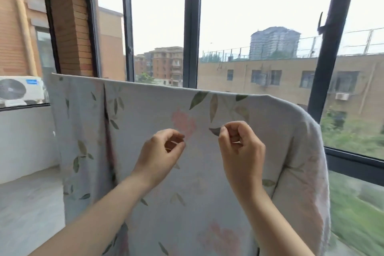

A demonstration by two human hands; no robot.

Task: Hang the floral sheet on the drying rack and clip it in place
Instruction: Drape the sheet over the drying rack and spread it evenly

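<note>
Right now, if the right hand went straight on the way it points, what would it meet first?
The floral sheet: the right hand, curled, is right in front of its hanging face, beside a dark leaf print. Depth is unclear, so it may already touch the cloth.

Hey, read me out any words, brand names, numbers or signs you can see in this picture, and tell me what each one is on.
Nothing here can be read.
Blue label on the white air conditioner unit at the far left: some print, too blurred to read.
Floral sheet: only leaves and pink flowers, no words.
Buildings beyond the window: no legible signs or numbers.
</note>
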